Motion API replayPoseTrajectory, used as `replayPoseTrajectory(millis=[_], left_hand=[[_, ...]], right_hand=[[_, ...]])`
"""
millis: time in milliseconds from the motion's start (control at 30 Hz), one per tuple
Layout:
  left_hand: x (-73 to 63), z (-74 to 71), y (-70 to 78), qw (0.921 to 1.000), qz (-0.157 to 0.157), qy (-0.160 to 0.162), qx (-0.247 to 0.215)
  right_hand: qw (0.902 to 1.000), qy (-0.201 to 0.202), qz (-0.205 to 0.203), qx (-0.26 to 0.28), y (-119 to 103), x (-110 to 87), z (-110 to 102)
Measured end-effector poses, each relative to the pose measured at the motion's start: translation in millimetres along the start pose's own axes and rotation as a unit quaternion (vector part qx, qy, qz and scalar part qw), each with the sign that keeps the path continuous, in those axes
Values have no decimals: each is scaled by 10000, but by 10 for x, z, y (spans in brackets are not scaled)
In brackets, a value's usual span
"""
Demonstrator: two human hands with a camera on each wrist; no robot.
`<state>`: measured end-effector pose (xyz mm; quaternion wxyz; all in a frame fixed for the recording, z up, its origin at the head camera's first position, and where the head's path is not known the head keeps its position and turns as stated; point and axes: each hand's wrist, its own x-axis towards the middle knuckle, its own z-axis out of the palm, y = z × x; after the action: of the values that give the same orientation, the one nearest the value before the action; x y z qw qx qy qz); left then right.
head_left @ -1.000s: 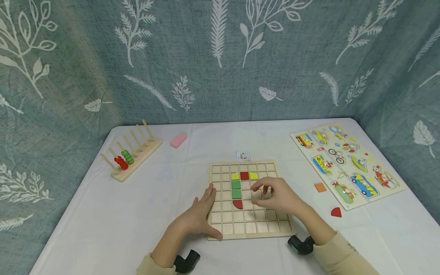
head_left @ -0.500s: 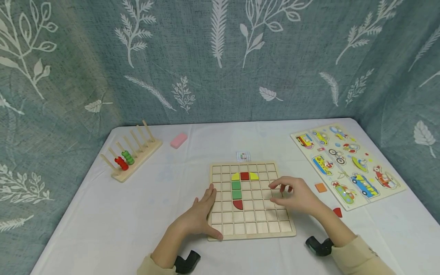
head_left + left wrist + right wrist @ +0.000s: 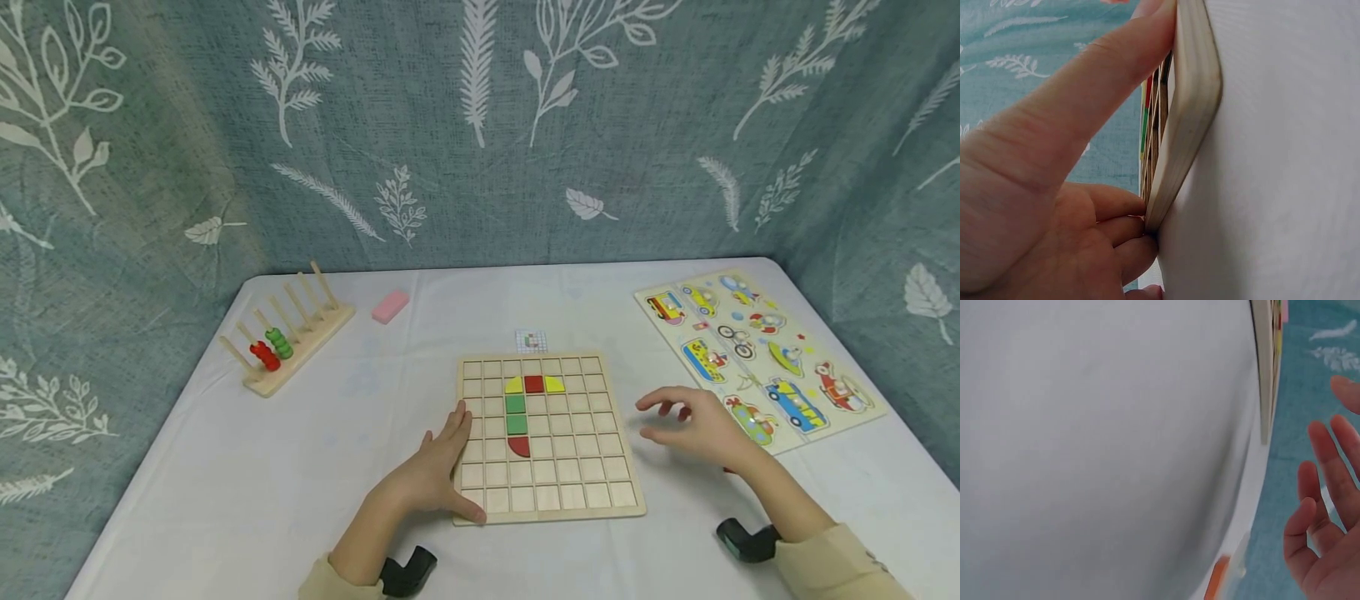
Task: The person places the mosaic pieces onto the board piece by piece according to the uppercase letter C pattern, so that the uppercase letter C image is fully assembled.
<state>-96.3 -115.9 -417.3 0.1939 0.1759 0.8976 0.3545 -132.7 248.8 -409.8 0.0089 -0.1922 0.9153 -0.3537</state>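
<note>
A wooden grid board lies in the middle of the table. My left hand rests along its left edge, fingers extended and thumb at the near corner. Set in the grid are two green squares, a red square, two yellow quarter-rounds and a red quarter-round. My right hand is off the board's right side, fingers loosely bent and holding nothing. An orange square shows in the right wrist view; the hand hides it in the head view. A second red quarter-round is almost wholly hidden under the right wrist.
A small pattern card lies beyond the board. At the right is a picture puzzle board, partly behind the right hand. A peg stand with red and green beads and a pink block are at the back left.
My right hand has moved right, from over the grid to beyond the board's right edge, covering the loose orange square. The left hand and the set pieces have stayed still.
</note>
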Motion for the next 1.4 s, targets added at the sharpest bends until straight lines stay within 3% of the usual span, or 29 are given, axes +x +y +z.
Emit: replayPoseTrajectory(millis=[467,733,1400], left_hand=[[-17,-7,13,10000,14,8,-43],[-21,-15,34,10000,-12,5,-51],[-19,-13,46,10000,-37,36,-57]], right_hand=[[9973,-50,597,-415,312,-92,-275],[9935,-195,1068,-328,406,-102,-403],[9854,-532,1480,-658,522,-56,-502]])
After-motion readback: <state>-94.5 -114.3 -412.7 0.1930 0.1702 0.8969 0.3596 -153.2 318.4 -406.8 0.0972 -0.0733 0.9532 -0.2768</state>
